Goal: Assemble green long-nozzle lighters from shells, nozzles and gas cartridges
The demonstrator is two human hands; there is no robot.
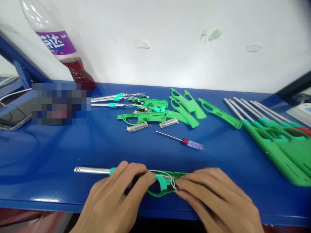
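Note:
An opened green stick lighter shell [157, 195] lies near the front edge of the blue table, its silver tube [92, 170] pointing left. My left hand [116, 197] is closed over the shell where the tube joins it, with thumb and fingers pressing there. Inside the shell sit a teal trigger [161, 183] and a looped white wire [173, 181]. The fingertips of my right hand [218, 194] pinch a small black igniter part [174, 187] at the trigger's right side. My right hand covers the shell's right end.
Behind my hands lie a screwdriver [191, 144], clear fuel tanks [168, 123], green shell halves [145, 117] and tubes with wires [109, 105]. Assembled lighters [274, 145] are stacked at right. A drink bottle [58, 42] stands back left, near a tablet [14, 113] and a blurred patch.

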